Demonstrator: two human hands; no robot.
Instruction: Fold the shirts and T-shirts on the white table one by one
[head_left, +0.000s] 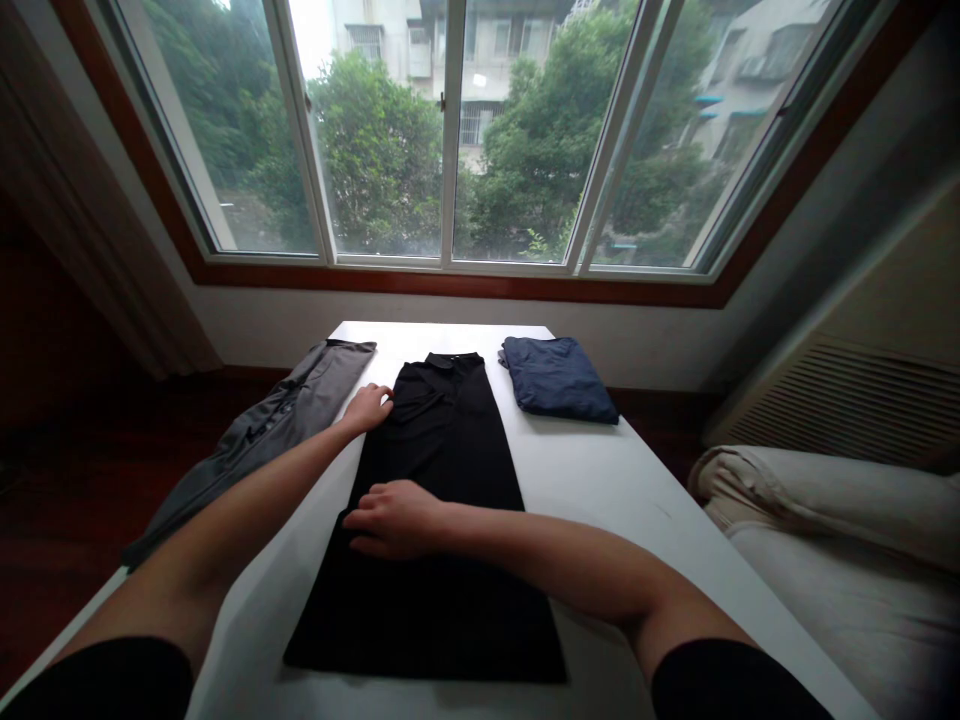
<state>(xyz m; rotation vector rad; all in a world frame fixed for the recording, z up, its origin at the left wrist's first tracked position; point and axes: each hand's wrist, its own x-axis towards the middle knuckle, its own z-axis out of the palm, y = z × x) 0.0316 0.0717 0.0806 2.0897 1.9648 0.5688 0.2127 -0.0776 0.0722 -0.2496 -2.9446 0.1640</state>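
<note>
A black shirt lies lengthwise down the middle of the white table, folded into a long narrow strip with its collar at the far end. My left hand rests on the shirt's left edge near the collar, fingers curled down onto the cloth. My right hand reaches across and presses on the left edge at mid-length, fingers bent over the fabric. Neither hand lifts the cloth.
A grey garment hangs over the table's left edge. A folded navy garment sits at the far right of the table. A white cushion or bedding is at the right. A large window is beyond the table.
</note>
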